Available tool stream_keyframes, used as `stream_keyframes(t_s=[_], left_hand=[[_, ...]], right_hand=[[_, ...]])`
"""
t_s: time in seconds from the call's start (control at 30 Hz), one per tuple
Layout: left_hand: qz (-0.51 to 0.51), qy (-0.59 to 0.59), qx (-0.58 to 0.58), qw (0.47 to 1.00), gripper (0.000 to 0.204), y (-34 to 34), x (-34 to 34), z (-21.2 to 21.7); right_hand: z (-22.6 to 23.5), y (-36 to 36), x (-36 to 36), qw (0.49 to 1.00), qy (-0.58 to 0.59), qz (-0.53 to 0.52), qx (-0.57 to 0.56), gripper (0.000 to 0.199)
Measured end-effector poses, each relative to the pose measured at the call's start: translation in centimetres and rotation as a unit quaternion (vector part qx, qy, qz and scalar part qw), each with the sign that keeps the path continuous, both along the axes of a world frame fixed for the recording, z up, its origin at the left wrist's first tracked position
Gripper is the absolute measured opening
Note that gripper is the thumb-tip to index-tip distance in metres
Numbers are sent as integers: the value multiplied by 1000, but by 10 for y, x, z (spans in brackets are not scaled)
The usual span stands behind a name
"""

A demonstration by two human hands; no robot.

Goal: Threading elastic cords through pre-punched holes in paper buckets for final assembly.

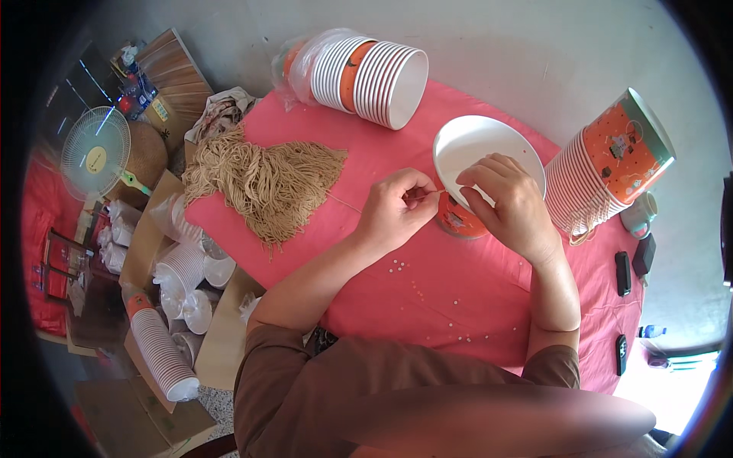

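Note:
My left hand pinches a thin tan cord, whose short end sticks out past the fingertips. Behind that hand the cord trails left toward a big heap of cut tan cords on the pink cloth. A single paper bucket, white inside and orange with printed pictures outside, leans with its mouth facing up, just behind my hands. My right hand is in front of its rim, fingers curled and thumb close to the index finger; anything between those tips is too small to make out.
Nested paper buckets lie at the back, partly in clear plastic. Another stack leans at right, with cords hanging by its rims; a mug stands beside it. Small white beads dot the cloth. Cartons with cups and a fan are at left.

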State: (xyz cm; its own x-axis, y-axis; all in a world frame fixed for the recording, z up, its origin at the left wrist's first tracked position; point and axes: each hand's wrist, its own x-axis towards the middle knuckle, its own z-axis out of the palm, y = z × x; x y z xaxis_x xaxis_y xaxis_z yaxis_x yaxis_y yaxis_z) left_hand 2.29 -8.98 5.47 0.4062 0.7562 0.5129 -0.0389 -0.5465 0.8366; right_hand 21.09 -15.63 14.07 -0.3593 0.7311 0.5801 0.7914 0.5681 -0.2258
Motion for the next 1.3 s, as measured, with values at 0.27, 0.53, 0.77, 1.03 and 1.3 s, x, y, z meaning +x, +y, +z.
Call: stream_keyframes(t_s=[0.27, 0.53, 0.77, 1.03, 1.3], left_hand=[[7, 1, 21, 1000, 9, -1, 3, 2], [-7, -15, 6, 1000, 7, -2, 5, 3], [-15, -12, 10, 1000, 10, -2, 4, 3], [-8, 29, 19, 999, 15, 1, -12, -9], [-13, 55, 4, 998, 13, 6, -29, -11]], right_hand=[[-1, 7, 5, 997, 10, -10, -74, 10], [-5, 18, 5, 979, 57, -2, -198, 9], [-3, 16, 4, 980, 42, -26, -194, 9], [15, 3, 41, 974, 188, -54, -116, 9], [34, -7, 80, 890, 452, 62, -16, 13]])
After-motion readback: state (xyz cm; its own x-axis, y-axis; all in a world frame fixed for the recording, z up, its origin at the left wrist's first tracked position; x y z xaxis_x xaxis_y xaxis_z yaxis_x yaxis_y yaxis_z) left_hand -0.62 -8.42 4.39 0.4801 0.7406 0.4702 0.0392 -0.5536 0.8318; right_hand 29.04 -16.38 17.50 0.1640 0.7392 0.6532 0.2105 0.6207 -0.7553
